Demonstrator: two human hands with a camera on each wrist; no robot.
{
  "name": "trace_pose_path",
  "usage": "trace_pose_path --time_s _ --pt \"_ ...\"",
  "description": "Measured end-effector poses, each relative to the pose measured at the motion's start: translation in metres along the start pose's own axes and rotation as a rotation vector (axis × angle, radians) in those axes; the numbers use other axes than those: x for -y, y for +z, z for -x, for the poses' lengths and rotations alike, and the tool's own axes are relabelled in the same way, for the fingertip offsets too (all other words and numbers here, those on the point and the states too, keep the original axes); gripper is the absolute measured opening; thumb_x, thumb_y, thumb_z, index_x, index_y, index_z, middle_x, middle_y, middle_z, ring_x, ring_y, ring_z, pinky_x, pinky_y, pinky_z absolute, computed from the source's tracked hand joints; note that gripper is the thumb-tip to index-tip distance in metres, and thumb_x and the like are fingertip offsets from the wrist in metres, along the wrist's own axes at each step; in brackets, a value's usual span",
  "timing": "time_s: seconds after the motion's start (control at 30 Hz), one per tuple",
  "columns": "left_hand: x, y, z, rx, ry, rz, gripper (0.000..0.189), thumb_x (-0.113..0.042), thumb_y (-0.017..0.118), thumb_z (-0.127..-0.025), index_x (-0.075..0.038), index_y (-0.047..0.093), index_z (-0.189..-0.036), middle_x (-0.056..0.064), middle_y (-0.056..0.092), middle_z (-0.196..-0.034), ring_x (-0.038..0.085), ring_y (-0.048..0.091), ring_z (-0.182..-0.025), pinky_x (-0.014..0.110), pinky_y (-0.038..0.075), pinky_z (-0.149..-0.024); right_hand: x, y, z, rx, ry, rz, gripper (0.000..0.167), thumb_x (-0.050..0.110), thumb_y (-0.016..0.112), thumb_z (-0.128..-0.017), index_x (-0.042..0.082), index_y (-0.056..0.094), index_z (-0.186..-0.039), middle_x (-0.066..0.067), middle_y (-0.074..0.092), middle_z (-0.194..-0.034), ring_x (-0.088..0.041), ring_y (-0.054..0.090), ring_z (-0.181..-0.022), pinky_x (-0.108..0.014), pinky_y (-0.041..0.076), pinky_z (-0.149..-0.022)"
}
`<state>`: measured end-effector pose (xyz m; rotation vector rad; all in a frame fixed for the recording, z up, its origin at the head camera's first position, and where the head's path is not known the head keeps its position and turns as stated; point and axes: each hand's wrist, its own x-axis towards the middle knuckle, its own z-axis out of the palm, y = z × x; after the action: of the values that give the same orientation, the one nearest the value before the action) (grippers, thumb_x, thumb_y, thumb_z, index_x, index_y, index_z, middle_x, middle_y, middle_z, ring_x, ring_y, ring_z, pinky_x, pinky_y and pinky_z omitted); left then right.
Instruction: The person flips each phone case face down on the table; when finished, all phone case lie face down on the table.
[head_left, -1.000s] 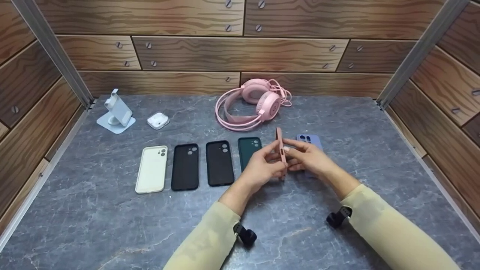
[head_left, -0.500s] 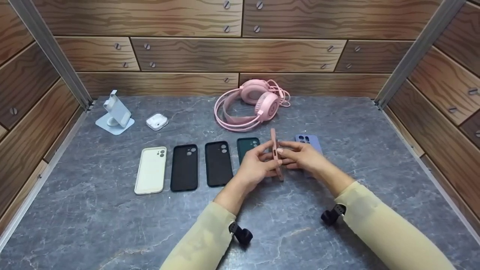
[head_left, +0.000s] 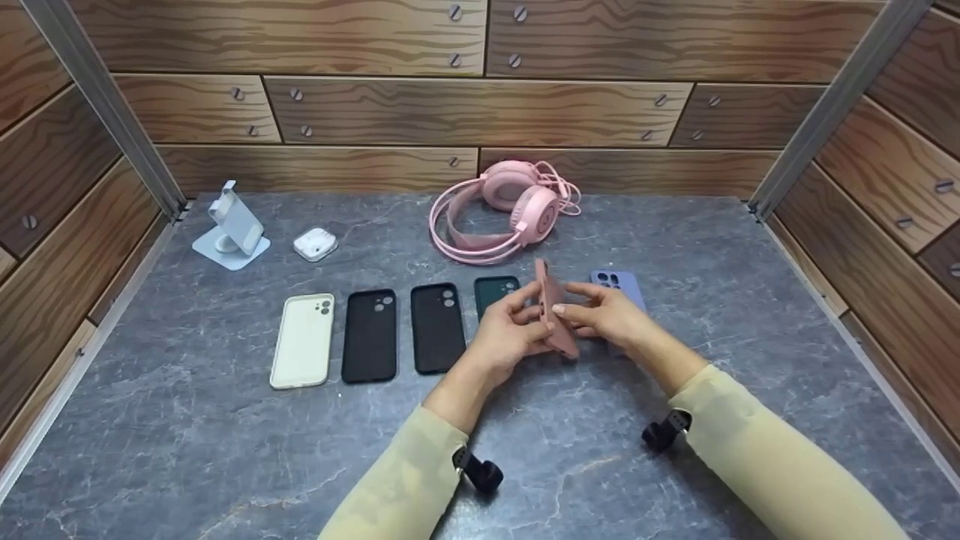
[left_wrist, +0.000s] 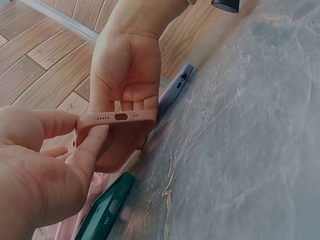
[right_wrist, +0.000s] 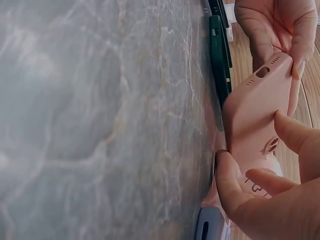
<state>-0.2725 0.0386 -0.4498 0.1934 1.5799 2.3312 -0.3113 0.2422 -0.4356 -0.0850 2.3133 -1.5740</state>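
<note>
Pink case (head_left: 561, 330) rot'd, long axis slanted, port (left_wrist: 121, 116) nearside.

Pink headphones (head_left: 511, 169): we see a small emblem (head_left: 547, 219) on the ear cup (head_left: 531, 220), upper centre of the head view, too small to read.
Phone cases (right_wrist: 257, 117): nothing we can read.

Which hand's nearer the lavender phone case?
Right. The right hand partly hides the lavender phone case in the head view; the left hand is farther off, left of it, beyond the held pink case.
</note>
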Motion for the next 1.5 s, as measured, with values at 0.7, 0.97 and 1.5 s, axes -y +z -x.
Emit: trace_pose_path --time_s 0.7,0.97,1.5 --pt "-0.011 -0.008 -0.013 0.099 0.048 -0.491 0.088 0.007 0.075 -0.091 -0.013 0.034 -0.167 0.008 0.076 -0.119 0.018 0.074 -0.090 0.029 0.058 -0.071 -0.007 -0.023 0.001 -0.055 -0.161 0.110 0.072 0.009 0.078 -0.097 -0.003 0.043 -0.159 -0.031 0.068 -0.125 -0.019 0.069 -0.101 -0.028 0.060 -0.085" --pt "-0.006 -0.006 -0.023 0.050 0.116 -0.576 0.084 0.004 0.078 -0.089 -0.012 0.042 -0.164 0.006 0.067 -0.116 0.014 0.068 -0.081 0.027 0.056 -0.070 -0.010 -0.029 -0.003 -0.071 -0.162 0.102 0.072 0.006 0.078 -0.096 -0.004 0.043 -0.159 -0.031 0.069 -0.125 -0.014 0.070 -0.097 -0.029 0.061 -0.083" --pt "0.004 -0.001 -0.029 -0.074 0.123 -0.698 0.074 0.001 0.075 -0.092 -0.007 0.047 -0.160 0.008 0.062 -0.113 0.010 0.060 -0.076 0.023 0.052 -0.067 -0.009 -0.030 -0.007 -0.105 -0.169 0.226 0.081 0.008 0.081 -0.094 -0.007 0.037 -0.160 -0.027 0.070 -0.120 -0.013 0.067 -0.093 -0.021 0.056 -0.077"
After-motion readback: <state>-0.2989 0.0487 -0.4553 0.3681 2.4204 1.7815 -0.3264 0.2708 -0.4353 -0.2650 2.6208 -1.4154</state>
